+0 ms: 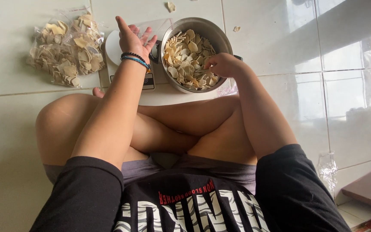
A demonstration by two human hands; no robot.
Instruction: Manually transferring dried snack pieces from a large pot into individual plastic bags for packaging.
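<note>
I sit cross-legged on a white tiled floor. My left hand (pixel 132 39), with beaded bracelets at the wrist, is raised over a white kitchen scale (pixel 112 51), fingers spread, touching a clear plastic bag (pixel 157 26) on the scale. My right hand (pixel 221 64) reaches into a metal pot (pixel 217 34) full of pale, thin raw crackers (pixel 187 58), its fingers pinched around some of them.
Two filled clear bags of the same crackers (pixel 67 49) lie on the floor to the left of the scale. Stray cracker pieces (pixel 171 6) lie beyond the pot. More clear plastic (pixel 328 169) lies at my right, near a reddish step (pixel 368 189).
</note>
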